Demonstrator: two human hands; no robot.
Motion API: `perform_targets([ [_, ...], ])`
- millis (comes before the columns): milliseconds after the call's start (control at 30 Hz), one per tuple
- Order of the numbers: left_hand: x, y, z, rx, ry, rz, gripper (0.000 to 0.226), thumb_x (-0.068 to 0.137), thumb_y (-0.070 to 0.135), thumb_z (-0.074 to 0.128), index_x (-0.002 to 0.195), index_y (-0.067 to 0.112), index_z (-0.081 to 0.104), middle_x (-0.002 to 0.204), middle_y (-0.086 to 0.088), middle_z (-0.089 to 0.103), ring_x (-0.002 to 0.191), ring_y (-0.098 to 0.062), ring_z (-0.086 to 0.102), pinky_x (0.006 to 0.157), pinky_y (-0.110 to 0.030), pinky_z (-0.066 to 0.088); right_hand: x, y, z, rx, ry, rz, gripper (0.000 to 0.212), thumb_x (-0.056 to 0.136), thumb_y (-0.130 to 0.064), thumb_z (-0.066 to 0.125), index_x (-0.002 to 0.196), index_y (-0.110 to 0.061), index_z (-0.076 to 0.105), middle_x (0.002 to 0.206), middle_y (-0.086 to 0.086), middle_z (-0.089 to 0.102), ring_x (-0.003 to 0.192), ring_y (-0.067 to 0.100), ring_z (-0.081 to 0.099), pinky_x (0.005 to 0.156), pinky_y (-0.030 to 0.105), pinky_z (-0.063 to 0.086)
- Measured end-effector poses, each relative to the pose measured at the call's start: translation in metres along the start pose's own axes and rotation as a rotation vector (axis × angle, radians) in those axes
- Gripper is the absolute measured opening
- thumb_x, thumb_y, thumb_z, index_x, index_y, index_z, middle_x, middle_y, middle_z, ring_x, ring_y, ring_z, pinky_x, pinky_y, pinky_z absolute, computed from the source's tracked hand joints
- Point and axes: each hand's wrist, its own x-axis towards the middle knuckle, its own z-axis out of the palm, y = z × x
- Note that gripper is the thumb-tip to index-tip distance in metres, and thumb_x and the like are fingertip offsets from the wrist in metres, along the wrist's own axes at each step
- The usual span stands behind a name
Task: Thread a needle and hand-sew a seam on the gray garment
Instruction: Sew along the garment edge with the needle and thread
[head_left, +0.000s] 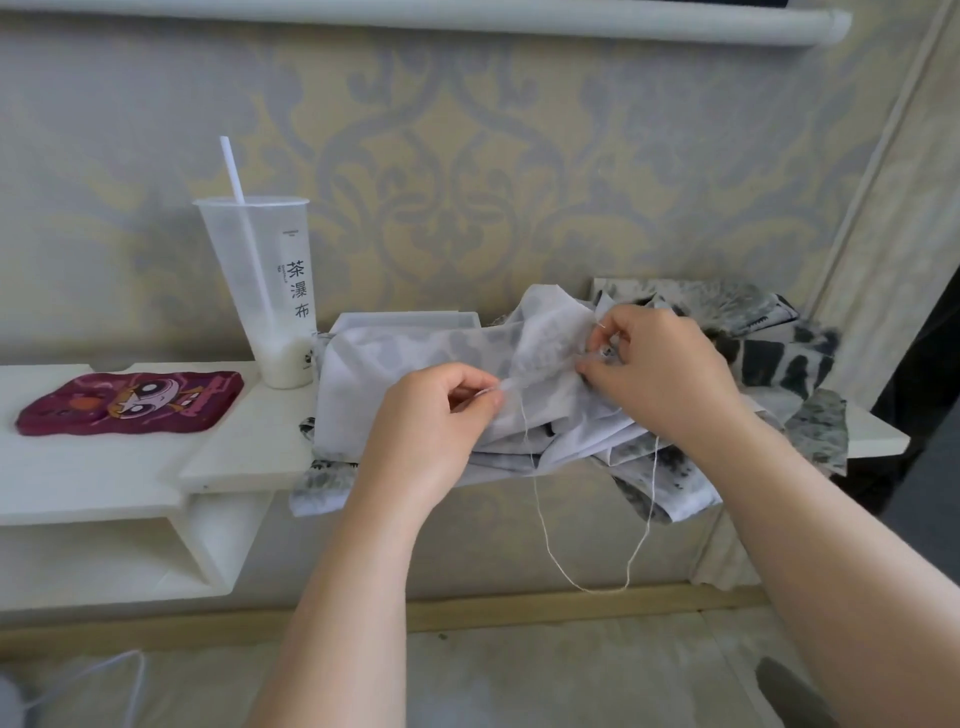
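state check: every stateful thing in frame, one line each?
gray garment: crumpled on the shelf, one edge hanging over.
thread: slack, looping below the shelf edge.
left hand: pinches a garment fold.
right hand: pinches the garment's raised edge.
cup: upright, straw in, nearly empty.

**Both hands pinching, forearms bare**

The left hand (436, 421) reaches up from below, its thumb and forefinger pinching the garment (415, 353). The right hand (660, 364) sits near it and slightly higher, fingers curled, thumb and forefinger nipping the same cloth.
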Motion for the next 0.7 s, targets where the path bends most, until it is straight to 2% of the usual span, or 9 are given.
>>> perform_targets([
  [100,0.002,0.0,-0.005,-0.054,-0.017,-0.039,0.007,0.088,0.025,0.065,0.086,0.028,0.071,0.082,0.014,0.071,0.078,0.002,0.063,0.066,-0.008,0.043,-0.005,-0.011,-0.01,0.113,0.117,-0.059,0.016,0.091,-0.03,0.056,0.104,-0.024,0.048,0.062,-0.008,0.046,0.059,0.012,0.047,0.055,0.034,0.039],
  [167,0.004,0.001,-0.007,-0.079,-0.037,-0.046,0.008,0.088,0.023,0.064,0.087,0.024,0.072,0.083,0.01,0.072,0.081,-0.003,0.065,0.07,-0.014,0.046,-0.011,-0.025,-0.023,0.32,0.22,-0.135,0.012,0.097,-0.025,0.043,0.108,-0.021,0.048,0.055,-0.011,0.044,0.052,0.008,0.042,0.055,0.031,0.038],
  [233,0.004,0.003,-0.008,-0.092,-0.063,-0.043,0.01,0.088,0.021,0.064,0.083,0.021,0.072,0.082,0.005,0.071,0.076,-0.005,0.063,0.068,-0.014,0.044,-0.016,-0.038,-0.035,0.521,0.232,-0.191,0.019,0.099,-0.017,0.035,0.102,-0.02,0.054,0.048,-0.012,0.041,0.047,0.007,0.039,0.05,0.028,0.037],
  [333,0.004,0.004,-0.008,-0.118,-0.083,-0.053,0.011,0.088,0.019,0.063,0.08,0.019,0.071,0.079,0.004,0.069,0.069,-0.001,0.058,0.064,-0.009,0.041,-0.019,-0.046,-0.03,0.638,-0.014,-0.204,0.028,0.1,-0.013,0.035,0.095,-0.02,0.062,0.054,-0.007,0.041,0.051,0.01,0.047,0.051,0.029,0.045],
  [433,0.004,0.003,-0.008,-0.151,-0.105,-0.075,0.01,0.089,0.018,0.063,0.083,0.021,0.071,0.084,0.0,0.073,0.075,-0.003,0.063,0.07,-0.014,0.044,-0.021,-0.046,-0.005,0.596,-0.314,-0.184,0.027,0.1,-0.015,0.038,0.096,-0.023,0.064,0.055,-0.008,0.05,0.053,0.007,0.051,0.06,0.033,0.052],
  [533,0.003,0.002,-0.009,-0.159,-0.115,-0.101,0.009,0.089,0.019,0.064,0.086,0.023,0.071,0.085,0.005,0.074,0.086,-0.008,0.068,0.082,-0.024,0.049,-0.021,-0.04,0.009,0.569,-0.344,-0.189,0.019,0.099,-0.016,0.042,0.098,-0.023,0.06,0.058,-0.008,0.06,0.053,-0.002,0.051,0.06,0.019,0.045],
  [567,0.002,0.002,-0.01,-0.156,-0.113,-0.106,0.01,0.09,0.02,0.064,0.085,0.024,0.071,0.084,0.006,0.074,0.086,-0.008,0.068,0.082,-0.024,0.049,-0.021,-0.037,0.01,0.562,-0.34,-0.171,0.014,0.099,-0.017,0.044,0.098,-0.022,0.057,0.06,-0.006,0.063,0.052,-0.001,0.051,0.058,0.019,0.045],
  [633,0.001,0.003,-0.012,-0.152,-0.112,-0.108,0.01,0.09,0.02,0.063,0.085,0.024,0.072,0.084,0.007,0.074,0.085,-0.007,0.067,0.08,-0.02,0.048,-0.02,-0.032,0.01,0.558,-0.32,-0.125,0.006,0.098,-0.018,0.046,0.093,-0.021,0.048,0.065,-0.003,0.068,0.05,-0.001,0.051,0.055,0.019,0.044],
  [700,0.001,0.004,-0.011,-0.155,-0.113,-0.11,0.011,0.09,0.02,0.063,0.085,0.024,0.072,0.083,0.009,0.074,0.083,-0.004,0.067,0.076,-0.014,0.047,-0.018,-0.029,0.01,0.538,-0.305,-0.093,0.013,0.097,-0.019,0.049,0.085,-0.02,0.044,0.069,-0.003,0.071,0.052,-0.002,0.053,0.055,0.016,0.043],
])
